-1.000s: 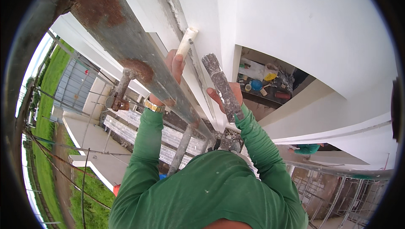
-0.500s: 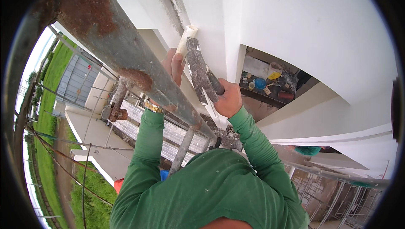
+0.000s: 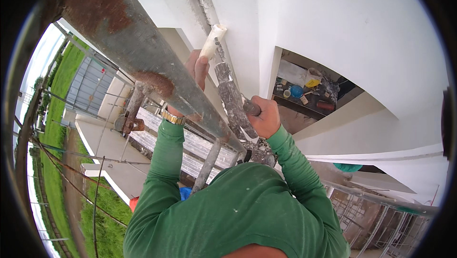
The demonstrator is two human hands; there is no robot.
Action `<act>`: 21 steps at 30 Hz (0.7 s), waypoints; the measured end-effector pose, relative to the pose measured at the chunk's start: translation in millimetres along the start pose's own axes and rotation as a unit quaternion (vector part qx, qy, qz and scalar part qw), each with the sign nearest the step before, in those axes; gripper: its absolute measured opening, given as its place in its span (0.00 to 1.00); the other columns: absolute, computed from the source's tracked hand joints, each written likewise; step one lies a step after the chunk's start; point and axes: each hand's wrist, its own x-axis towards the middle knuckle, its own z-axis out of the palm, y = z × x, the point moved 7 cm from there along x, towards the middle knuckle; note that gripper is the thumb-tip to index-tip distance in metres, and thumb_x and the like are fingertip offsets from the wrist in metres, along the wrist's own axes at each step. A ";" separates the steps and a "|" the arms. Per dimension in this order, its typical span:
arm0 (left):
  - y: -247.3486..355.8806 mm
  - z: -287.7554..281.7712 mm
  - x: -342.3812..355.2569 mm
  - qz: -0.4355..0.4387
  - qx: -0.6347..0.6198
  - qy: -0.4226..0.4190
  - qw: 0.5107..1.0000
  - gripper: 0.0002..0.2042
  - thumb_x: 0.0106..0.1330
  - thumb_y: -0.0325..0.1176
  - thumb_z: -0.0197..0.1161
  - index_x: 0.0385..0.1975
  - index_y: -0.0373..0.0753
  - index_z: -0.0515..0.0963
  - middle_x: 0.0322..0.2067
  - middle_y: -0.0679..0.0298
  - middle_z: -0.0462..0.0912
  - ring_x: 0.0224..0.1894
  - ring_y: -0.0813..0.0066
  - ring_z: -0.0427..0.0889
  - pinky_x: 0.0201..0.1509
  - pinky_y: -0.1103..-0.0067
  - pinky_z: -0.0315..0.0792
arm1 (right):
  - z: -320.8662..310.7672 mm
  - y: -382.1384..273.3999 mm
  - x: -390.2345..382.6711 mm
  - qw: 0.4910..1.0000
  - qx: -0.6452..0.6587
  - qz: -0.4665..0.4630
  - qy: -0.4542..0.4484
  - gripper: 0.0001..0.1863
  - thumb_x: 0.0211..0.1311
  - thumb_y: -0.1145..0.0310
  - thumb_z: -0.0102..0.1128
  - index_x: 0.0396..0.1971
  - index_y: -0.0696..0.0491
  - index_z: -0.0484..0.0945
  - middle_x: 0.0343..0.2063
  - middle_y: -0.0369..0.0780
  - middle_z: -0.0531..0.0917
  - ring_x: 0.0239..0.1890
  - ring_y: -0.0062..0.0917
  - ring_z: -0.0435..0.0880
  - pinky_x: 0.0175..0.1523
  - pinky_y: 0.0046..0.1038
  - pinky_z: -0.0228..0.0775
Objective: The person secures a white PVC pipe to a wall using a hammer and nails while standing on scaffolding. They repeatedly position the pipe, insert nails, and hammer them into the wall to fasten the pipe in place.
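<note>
Beyond the thick scaffold pipe, my left hand [image 3: 199,70] grips a short cream-coloured tube [image 3: 213,40], which tilts up against the wall beside a rough groove. The pipe hides part of this hand. My right hand [image 3: 265,116] is closed round the dark, round-ended handle of a long, plaster-smeared hand tool [image 3: 230,94]; its exact kind is unclear. The tool's body slants from below the tube down toward me, along the white wall [image 3: 333,15]. White material clings to its lower end.
A rusty scaffold pipe [image 3: 143,51] crosses close in front of me, with a clamp [image 3: 131,120] on its left. To the right, a wall opening [image 3: 309,89] shows a blue round item and clutter. Grass [image 3: 52,125] lies far below at left, past thin bars.
My right hand has drawn the hand tool down toward me, so its upper end has moved away from the tube's top. The left hand keeps its hold; the view has shifted slightly.
</note>
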 end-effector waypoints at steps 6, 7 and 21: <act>-4.1 8.5 0.0 -0.027 -0.034 -0.008 0.999 0.25 0.79 0.51 0.39 0.46 0.33 0.74 0.23 0.58 0.73 0.21 0.66 0.71 0.26 0.70 0.66 | -1.4 7.4 21.9 0.999 0.003 0.033 0.010 0.13 0.55 0.67 0.67 0.21 0.59 0.75 0.13 0.48 0.73 0.16 0.42 0.72 0.26 0.36 0.65; -5.8 10.9 -0.1 -0.017 -0.045 -0.001 0.999 0.26 0.79 0.52 0.39 0.45 0.33 0.74 0.22 0.60 0.72 0.20 0.70 0.69 0.24 0.72 0.65 | -0.9 15.0 20.8 0.996 -0.003 0.088 -0.004 0.13 0.56 0.66 0.67 0.22 0.59 0.75 0.12 0.47 0.73 0.15 0.41 0.72 0.26 0.36 0.65; -177.9 50.3 -159.7 -0.215 -0.180 -0.146 0.949 0.22 0.79 0.48 0.45 0.50 0.32 0.73 0.32 0.64 0.75 0.33 0.75 0.73 0.39 0.78 0.73 | -73.0 266.6 -358.8 0.799 -0.254 0.525 -0.145 0.19 0.52 0.55 0.64 0.40 0.50 0.86 0.39 0.49 0.86 0.44 0.45 0.85 0.53 0.41 0.76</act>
